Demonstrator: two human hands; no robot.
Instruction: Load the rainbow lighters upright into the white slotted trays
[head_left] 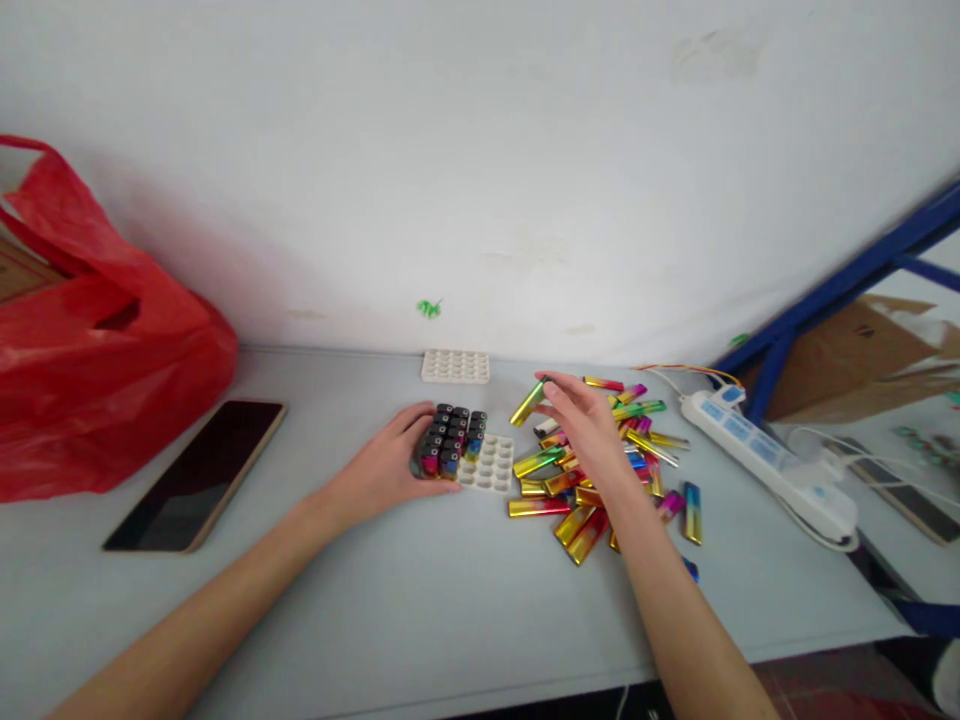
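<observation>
While left grip (386, 465) clasps one of two trays (495, 463), right grip (589, 425) pinches one lighter (527, 404)

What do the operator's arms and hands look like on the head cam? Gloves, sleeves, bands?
Left hand and right hand: both ungloved, no rings visible. Left forearm and right forearm: bare as far as the frame shows, no sleeve, watch, band or cable in view. No clear markings.

I can read no words, brands or numbers: the green mark (429, 309) on the wall (360, 180), just left of centre, and the dark mark (864, 331) on the cardboard box (832, 370), far right, are illegible to me.
</observation>
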